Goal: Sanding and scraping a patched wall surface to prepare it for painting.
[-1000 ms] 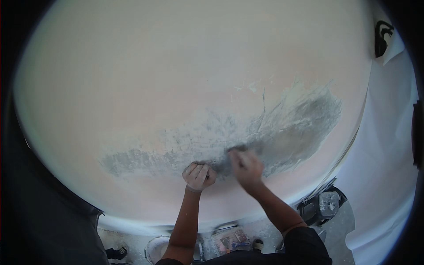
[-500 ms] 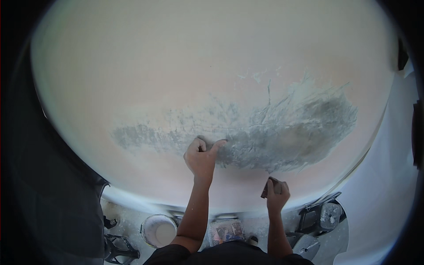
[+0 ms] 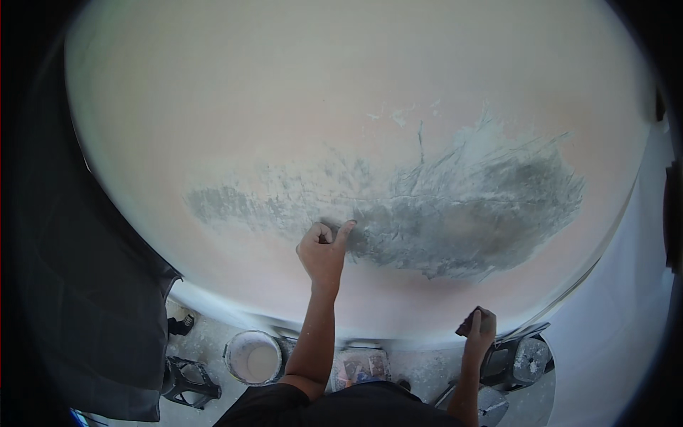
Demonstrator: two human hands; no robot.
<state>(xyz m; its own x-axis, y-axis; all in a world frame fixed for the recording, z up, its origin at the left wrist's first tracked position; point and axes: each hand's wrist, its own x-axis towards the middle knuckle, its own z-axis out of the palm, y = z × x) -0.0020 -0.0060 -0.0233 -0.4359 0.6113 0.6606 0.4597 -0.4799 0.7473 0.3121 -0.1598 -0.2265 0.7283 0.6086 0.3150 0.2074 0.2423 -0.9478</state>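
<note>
While your left hand presses curled fingers to the grey patch on the pink wall, your right hand hangs low, closed around a small dark block; patch looks partly worked, left streaks thin.

1 colourful rectangular package on the floor beside the white bucket

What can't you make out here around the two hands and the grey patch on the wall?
- Left hand, head view: whatever its curled fingers press to the grey patch is hidden by the hand.
- Right hand: the dark object it grips is too small to identify.
- Bucket: contents blurred, only pale.
- Floor items near the lower edge: cut off, bent by fisheye.
</note>
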